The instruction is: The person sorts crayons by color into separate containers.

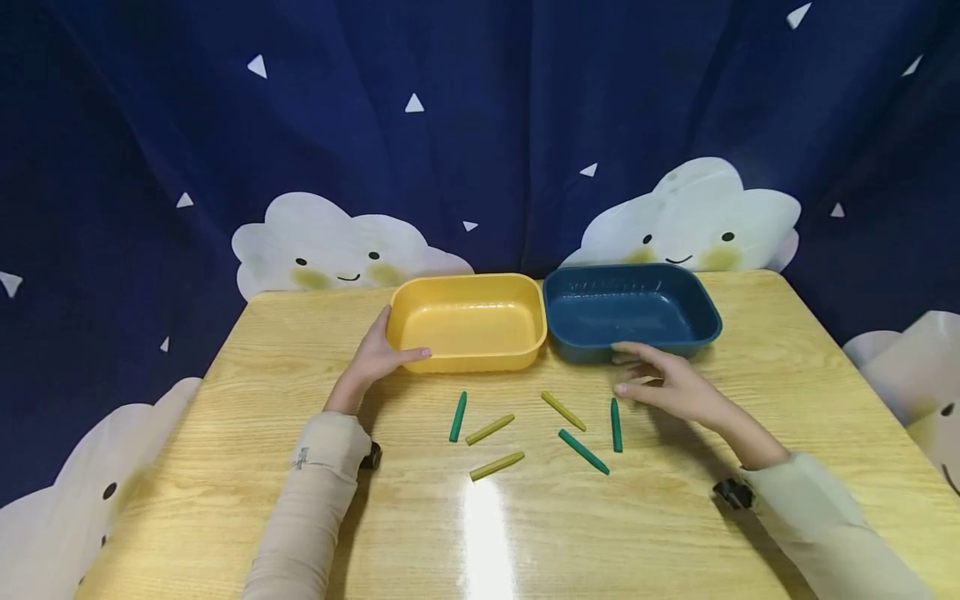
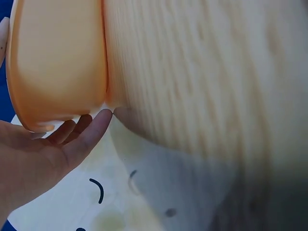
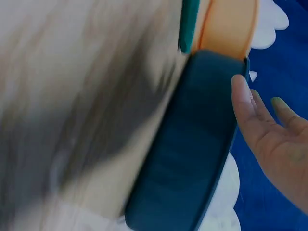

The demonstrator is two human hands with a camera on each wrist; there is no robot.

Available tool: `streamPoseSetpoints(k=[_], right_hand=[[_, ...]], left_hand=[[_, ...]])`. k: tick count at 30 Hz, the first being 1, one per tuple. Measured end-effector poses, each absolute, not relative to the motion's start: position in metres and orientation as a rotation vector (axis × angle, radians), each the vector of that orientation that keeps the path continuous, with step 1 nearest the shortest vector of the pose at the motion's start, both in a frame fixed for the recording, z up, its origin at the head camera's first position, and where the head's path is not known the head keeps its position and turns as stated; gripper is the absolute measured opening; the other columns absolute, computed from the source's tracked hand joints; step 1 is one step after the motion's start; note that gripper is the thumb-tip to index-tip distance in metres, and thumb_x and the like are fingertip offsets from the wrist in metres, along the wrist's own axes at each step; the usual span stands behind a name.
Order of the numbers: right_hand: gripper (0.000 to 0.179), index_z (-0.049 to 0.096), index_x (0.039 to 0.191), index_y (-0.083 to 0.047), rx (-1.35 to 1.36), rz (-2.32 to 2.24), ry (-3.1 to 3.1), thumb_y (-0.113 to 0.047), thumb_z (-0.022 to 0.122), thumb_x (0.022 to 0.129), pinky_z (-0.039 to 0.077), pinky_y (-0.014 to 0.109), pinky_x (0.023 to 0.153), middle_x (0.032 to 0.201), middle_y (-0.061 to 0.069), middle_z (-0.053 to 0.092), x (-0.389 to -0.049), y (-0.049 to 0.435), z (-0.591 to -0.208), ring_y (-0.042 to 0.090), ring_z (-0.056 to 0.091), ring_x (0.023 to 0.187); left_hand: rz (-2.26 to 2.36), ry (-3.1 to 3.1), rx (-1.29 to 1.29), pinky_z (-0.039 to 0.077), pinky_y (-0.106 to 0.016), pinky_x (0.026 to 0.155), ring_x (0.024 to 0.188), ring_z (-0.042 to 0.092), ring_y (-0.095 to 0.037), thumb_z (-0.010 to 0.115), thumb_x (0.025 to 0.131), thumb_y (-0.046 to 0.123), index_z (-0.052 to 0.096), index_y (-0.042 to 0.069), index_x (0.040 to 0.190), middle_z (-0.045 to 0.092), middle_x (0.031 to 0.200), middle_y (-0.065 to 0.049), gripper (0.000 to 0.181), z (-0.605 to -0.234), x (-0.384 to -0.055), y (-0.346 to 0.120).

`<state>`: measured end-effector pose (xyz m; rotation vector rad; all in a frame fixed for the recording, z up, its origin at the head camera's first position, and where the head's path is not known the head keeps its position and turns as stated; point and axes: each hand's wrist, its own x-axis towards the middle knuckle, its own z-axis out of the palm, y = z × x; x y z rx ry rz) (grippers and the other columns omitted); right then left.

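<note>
A yellow plastic bin (image 1: 468, 364) stands at the back of the table, its right end against a dark blue bin (image 1: 633, 343). My left hand (image 1: 375, 354) holds the yellow bin's left end, thumb over the front rim and fingers along the end wall. In the left wrist view those fingers (image 2: 91, 134) touch its outside. My right hand (image 1: 671, 385) holds nothing, its fingers loosely bent near the blue bin's front rim; contact with the rim is unclear. Below it lies a green crayon (image 1: 616, 425). Both bins have no crayons inside.
Several other crayons lie scattered before the bins, among them a green crayon (image 1: 459, 417), a yellow crayon (image 1: 490, 429) and another green crayon (image 1: 583, 452). A dark blue curtain (image 1: 480, 150) with clouds hangs behind the wooden table (image 1: 420, 533).
</note>
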<state>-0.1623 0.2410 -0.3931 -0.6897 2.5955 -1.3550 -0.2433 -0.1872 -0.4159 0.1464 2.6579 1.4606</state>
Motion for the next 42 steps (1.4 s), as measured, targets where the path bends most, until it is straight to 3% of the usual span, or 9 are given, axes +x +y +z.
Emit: streamPoseSetpoints(k=[6, 14, 18, 21, 26, 32, 42], right_hand=[[0.060, 0.041, 0.130, 0.007, -0.591, -1.379, 2.416, -0.017, 0.068, 0.083, 0.054, 0.037, 0.062, 0.109, 0.025, 0.053, -0.167, 0.224, -0.401, 0.020, 0.062, 0.080], [0.059, 0.041, 0.125, 0.016, -0.470, -1.404, 2.210, -0.010, 0.069, 0.080, 0.056, 0.041, 0.062, 0.089, 0.018, 0.054, -0.170, 0.201, -0.406, 0.034, 0.062, 0.071], [0.051, 0.046, 0.118, 0.017, -0.475, -1.353, 2.216, -0.007, 0.069, 0.079, 0.052, 0.033, 0.053, 0.075, 0.012, 0.056, -0.171, 0.193, -0.409, 0.024, 0.056, 0.056], [0.044, 0.050, 0.113, 0.016, -0.461, -1.324, 2.209, -0.004, 0.069, 0.079, 0.044, 0.029, 0.048, 0.065, 0.012, 0.056, -0.171, 0.188, -0.411, 0.018, 0.046, 0.050], [0.035, 0.056, 0.102, 0.011, -0.436, -1.215, 2.277, -0.007, 0.072, 0.076, 0.048, 0.030, 0.045, 0.057, 0.009, 0.053, -0.170, 0.182, -0.411, 0.016, 0.048, 0.046], [0.025, 0.059, 0.091, 0.003, -0.461, -1.043, 2.405, -0.012, 0.073, 0.076, 0.048, 0.029, 0.040, 0.051, 0.005, 0.048, -0.167, 0.176, -0.410, 0.015, 0.048, 0.039], [0.017, 0.055, 0.068, -0.005, -0.517, -0.867, 2.544, -0.004, 0.070, 0.076, 0.046, 0.026, 0.040, 0.053, 0.004, 0.052, -0.164, 0.169, -0.411, 0.015, 0.051, 0.040]], left_hand=[[1.478, 2.604, 0.074, 0.017, -0.045, 0.110, 0.135, 0.014, -0.030, 0.079, 0.070, 0.032, -0.001, 0.008, 0.147, 0.009, 0.150, -0.015, 0.114, -0.414, -0.242, -0.187], [1.360, 2.604, 0.007, 0.021, -0.048, 0.108, 0.135, 0.014, -0.033, 0.075, 0.071, 0.043, -0.005, 0.014, 0.147, 0.010, 0.150, -0.015, 0.115, -0.404, -0.233, -0.186], [1.387, 2.552, -0.042, 0.044, -0.047, 0.090, 0.114, 0.047, -0.036, 0.075, 0.071, 0.042, -0.007, 0.017, 0.147, 0.014, 0.149, -0.016, 0.115, -0.402, -0.231, -0.185], [1.513, 2.446, -0.071, 0.053, -0.046, 0.072, 0.086, 0.060, -0.037, 0.076, 0.074, 0.033, -0.009, 0.018, 0.146, 0.014, 0.148, -0.019, 0.113, -0.402, -0.230, -0.184], [1.678, 2.322, -0.122, 0.054, -0.047, 0.072, 0.080, 0.061, -0.039, 0.075, 0.076, 0.019, -0.005, 0.017, 0.147, 0.022, 0.142, -0.027, 0.107, -0.401, -0.228, -0.184], [1.709, 2.319, -0.133, 0.054, -0.047, 0.070, 0.081, 0.060, -0.041, 0.075, 0.076, 0.017, 0.000, 0.018, 0.148, 0.038, 0.126, -0.029, 0.104, -0.402, -0.228, -0.185], [1.700, 2.355, -0.108, 0.055, -0.046, 0.068, 0.078, 0.060, -0.035, 0.076, 0.075, 0.022, 0.004, 0.020, 0.148, 0.041, 0.121, -0.027, 0.102, -0.404, -0.226, -0.186]])
